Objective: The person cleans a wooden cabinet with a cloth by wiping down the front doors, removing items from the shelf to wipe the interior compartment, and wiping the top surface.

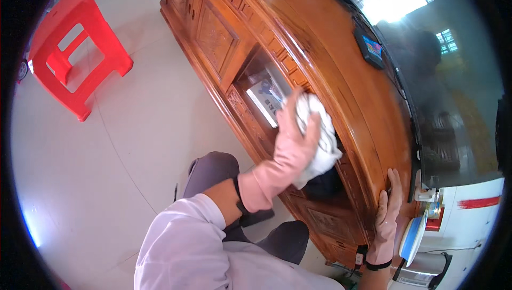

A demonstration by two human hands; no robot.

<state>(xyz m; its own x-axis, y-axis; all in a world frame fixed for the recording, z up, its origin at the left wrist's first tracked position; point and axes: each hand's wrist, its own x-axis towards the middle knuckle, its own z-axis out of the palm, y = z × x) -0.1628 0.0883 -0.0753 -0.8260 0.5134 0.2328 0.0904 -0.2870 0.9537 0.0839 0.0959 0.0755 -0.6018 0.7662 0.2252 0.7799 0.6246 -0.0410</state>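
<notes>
My left hand (290,146), in a pink glove with a dark band at the wrist, grips a bunched white cloth (322,160). It holds the cloth at the open front compartment of a carved brown wooden cabinet (346,93), just under the top's edge. Motion blurs the hand and cloth slightly. Flat on the cabinet top, near its right end, rests my right hand (388,218), gloved the same way, fingers stretched out and nothing in them. Inside the compartment, a white box (262,102) lies beyond my left hand. A dark object (326,184) sits partly hidden below the cloth.
A large television (448,114) stands along the back of the cabinet, with a small device with a lit screen (372,49) before it. A round blue-and-white item (413,238) is beside my right hand. A red plastic stool (120,63) stands on the tiled floor at left.
</notes>
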